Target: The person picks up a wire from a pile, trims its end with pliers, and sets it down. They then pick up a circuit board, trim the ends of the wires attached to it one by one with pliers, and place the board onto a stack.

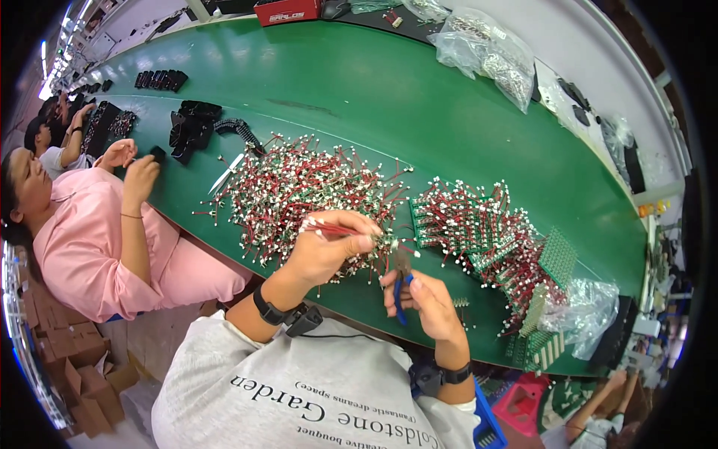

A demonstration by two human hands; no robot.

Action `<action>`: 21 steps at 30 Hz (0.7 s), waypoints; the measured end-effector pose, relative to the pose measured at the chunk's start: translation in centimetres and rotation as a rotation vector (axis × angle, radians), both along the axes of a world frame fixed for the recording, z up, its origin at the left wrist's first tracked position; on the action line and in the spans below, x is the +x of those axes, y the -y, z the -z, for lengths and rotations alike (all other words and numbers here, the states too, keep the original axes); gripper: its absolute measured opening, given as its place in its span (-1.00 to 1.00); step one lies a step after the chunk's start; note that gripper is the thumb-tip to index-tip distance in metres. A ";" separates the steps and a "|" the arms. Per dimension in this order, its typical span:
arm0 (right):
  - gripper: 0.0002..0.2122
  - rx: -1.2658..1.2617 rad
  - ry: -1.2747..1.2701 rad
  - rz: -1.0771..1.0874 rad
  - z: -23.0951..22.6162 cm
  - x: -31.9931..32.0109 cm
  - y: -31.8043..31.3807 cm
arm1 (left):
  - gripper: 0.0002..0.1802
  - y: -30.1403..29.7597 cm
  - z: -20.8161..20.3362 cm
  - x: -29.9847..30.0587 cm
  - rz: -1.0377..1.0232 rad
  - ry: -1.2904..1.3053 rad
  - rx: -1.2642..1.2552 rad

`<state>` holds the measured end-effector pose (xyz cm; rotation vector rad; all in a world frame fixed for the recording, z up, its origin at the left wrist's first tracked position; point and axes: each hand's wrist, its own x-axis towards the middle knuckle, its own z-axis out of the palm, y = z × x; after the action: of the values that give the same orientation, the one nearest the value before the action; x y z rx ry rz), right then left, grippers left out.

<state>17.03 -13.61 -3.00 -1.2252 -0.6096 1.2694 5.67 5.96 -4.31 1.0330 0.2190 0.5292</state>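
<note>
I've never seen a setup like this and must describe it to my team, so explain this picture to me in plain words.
There is no machine here: a person works with two bare hands. The single picture comes from a wide fisheye camera on that person's head, looking down, so straight edges bend near the rim.

The left hand pinches a few red wires with white ends. The right hand holds blue-handled pliers close to them.

On the green table lie a big heap of similar wired pieces, green boards and a clear plastic bag. A co-worker in pink sits to the left.
</note>
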 end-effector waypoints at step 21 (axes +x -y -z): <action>-0.63 -0.041 0.701 0.008 -3.3 -0.4 -2.7 | -0.82 -1.3 -3.2 -1.6 -0.253 -0.090 0.766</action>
<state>16.59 -10.93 0.28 -1.7121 -1.0769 0.8243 4.06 7.29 -1.08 1.7902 0.2329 0.8258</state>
